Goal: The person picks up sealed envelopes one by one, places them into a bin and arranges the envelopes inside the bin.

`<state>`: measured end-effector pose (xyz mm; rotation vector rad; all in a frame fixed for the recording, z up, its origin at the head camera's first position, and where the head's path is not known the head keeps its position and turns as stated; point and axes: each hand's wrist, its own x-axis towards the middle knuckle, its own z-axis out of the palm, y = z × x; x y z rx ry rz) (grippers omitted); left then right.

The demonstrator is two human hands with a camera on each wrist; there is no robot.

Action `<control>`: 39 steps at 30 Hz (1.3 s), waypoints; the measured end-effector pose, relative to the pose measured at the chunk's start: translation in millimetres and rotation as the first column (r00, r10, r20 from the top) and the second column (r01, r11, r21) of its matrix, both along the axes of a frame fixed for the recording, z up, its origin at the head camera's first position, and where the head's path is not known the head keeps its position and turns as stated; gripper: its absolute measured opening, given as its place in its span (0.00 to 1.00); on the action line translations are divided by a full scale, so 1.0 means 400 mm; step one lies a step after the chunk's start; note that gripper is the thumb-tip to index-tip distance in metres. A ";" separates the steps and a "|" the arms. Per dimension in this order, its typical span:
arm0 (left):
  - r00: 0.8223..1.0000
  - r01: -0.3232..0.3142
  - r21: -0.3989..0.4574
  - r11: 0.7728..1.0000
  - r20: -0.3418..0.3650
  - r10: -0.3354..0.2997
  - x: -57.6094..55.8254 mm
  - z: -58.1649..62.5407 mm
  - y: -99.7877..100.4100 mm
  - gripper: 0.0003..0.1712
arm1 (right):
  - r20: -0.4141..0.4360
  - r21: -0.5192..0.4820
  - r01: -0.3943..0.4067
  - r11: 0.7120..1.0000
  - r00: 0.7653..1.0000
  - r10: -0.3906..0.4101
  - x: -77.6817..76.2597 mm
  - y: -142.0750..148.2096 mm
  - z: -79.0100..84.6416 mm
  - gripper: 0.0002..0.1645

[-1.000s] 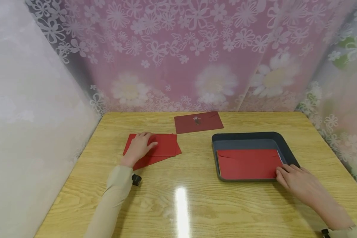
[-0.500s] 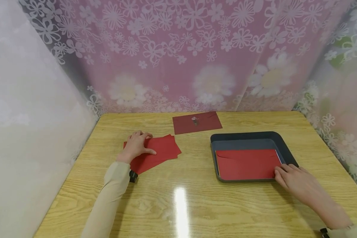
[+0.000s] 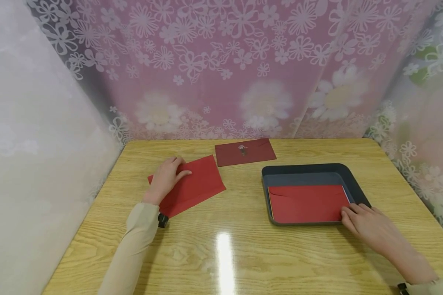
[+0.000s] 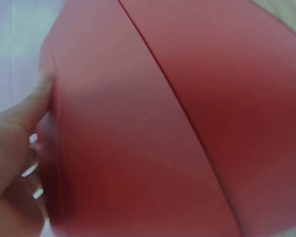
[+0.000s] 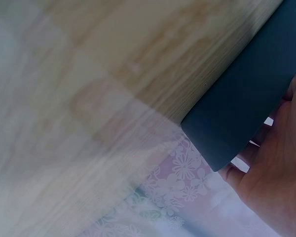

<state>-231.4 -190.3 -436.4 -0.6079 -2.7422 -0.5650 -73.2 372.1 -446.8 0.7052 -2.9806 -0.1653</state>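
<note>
My left hand pinches a red envelope at its left end, thumb on the near face, and the envelope is tilted on the left part of the table. In the left wrist view a dark line crosses the red paper; whether it is a flap or a second envelope's edge I cannot tell. At the lower right corner of a dark grey tray, my right hand grips the rim. Inside the tray lies another red envelope, with thin yellow and white edges showing along its sides.
A dark red envelope with a small printed picture lies at the back middle of the wooden table. Flowered pink curtains stand behind the table, with pale ones on both sides.
The loosely fanned red envelopes under my left hand now line up as nearly one shape, turned with its right end farther back. My right hand and the tray have stayed put.
</note>
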 end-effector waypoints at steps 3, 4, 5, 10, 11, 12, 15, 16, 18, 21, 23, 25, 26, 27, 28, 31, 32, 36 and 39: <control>0.996 0.030 -0.013 0.999 -0.084 -0.031 0.000 0.006 0.008 0.13 | -0.013 0.003 -0.015 1.000 1.000 0.015 -0.001 0.001 -0.001 0.13; 0.993 0.035 -0.021 0.999 -0.108 -0.037 0.000 0.009 0.012 0.13 | -0.020 0.012 -0.027 1.000 0.999 0.028 -0.001 0.002 -0.001 0.12; 0.990 0.038 -0.030 0.999 -0.133 -0.042 0.001 0.012 0.017 0.12 | -0.021 0.014 -0.030 0.999 0.999 0.030 -0.001 0.002 -0.001 0.12; 0.967 0.037 -0.078 0.996 -0.250 -0.055 0.009 0.044 0.054 0.13 | 0.004 0.014 -0.010 1.000 1.000 0.010 0.000 0.001 0.000 0.13; 0.961 0.035 -0.089 0.995 -0.269 -0.058 0.011 0.053 0.065 0.13 | 0.016 0.005 0.007 1.000 1.000 -0.007 0.000 0.001 0.001 0.14; 0.956 0.039 -0.100 0.994 -0.285 -0.066 0.014 0.063 0.076 0.13 | 0.025 -0.003 0.022 1.000 0.999 -0.022 0.001 0.000 0.001 0.15; 0.938 0.057 -0.125 0.990 -0.334 -0.096 0.021 0.094 0.113 0.13 | 0.030 -0.004 0.029 1.000 0.999 -0.029 0.002 0.000 0.002 0.15; 0.931 0.066 -0.133 0.989 -0.347 -0.109 0.022 0.102 0.126 0.13 | 0.023 0.002 0.021 1.000 1.000 -0.021 0.002 0.000 0.002 0.14; 0.921 0.079 -0.148 0.986 -0.368 -0.129 0.027 0.119 0.153 0.14 | 0.014 0.016 0.005 1.000 1.000 -0.005 0.002 0.001 0.003 0.13; 0.904 0.096 -0.165 0.982 -0.399 -0.156 0.030 0.140 0.195 0.15 | -0.013 0.032 -0.030 0.999 0.999 0.031 0.002 0.002 0.002 0.12; 0.900 0.107 -0.177 0.978 -0.402 -0.171 0.029 0.151 0.225 0.15 | -0.029 0.028 -0.043 0.999 0.999 0.044 0.002 0.002 0.001 0.12; 0.896 0.133 -0.179 0.975 -0.398 -0.196 0.029 0.161 0.256 0.15 | -0.037 0.032 -0.053 0.998 0.998 0.054 0.002 0.004 0.000 0.12; 0.897 0.145 -0.179 0.973 -0.392 -0.206 0.029 0.166 0.272 0.15 | -0.039 0.044 -0.062 0.997 0.997 0.064 0.002 0.006 -0.001 0.12; 0.895 0.155 -0.181 0.971 -0.390 -0.215 0.028 0.169 0.289 0.15 | -0.030 0.047 -0.057 0.997 0.998 0.059 0.002 0.007 -0.001 0.13; 0.894 0.169 -0.179 0.969 -0.386 -0.227 0.029 0.172 0.306 0.15 | -0.018 0.052 -0.054 0.997 0.998 0.055 0.001 0.008 0.000 0.13; 0.880 0.204 -0.177 0.963 -0.397 -0.259 0.030 0.180 0.360 0.15 | 0.005 0.048 -0.037 0.998 0.999 0.037 -0.001 0.009 0.000 0.14; 0.873 0.213 -0.176 0.961 -0.408 -0.268 0.030 0.181 0.379 0.15 | -0.001 0.046 -0.041 0.998 0.999 0.041 -0.001 0.008 0.000 0.14; 0.854 0.259 -0.166 0.952 -0.422 -0.306 0.032 0.186 0.460 0.14 | -0.042 0.038 -0.067 0.997 0.997 0.069 0.001 0.007 -0.002 0.15; 0.858 0.275 -0.168 0.947 -0.401 -0.320 0.035 0.190 0.522 0.13 | -0.046 0.033 -0.064 0.997 0.997 0.065 0.002 0.007 -0.003 0.14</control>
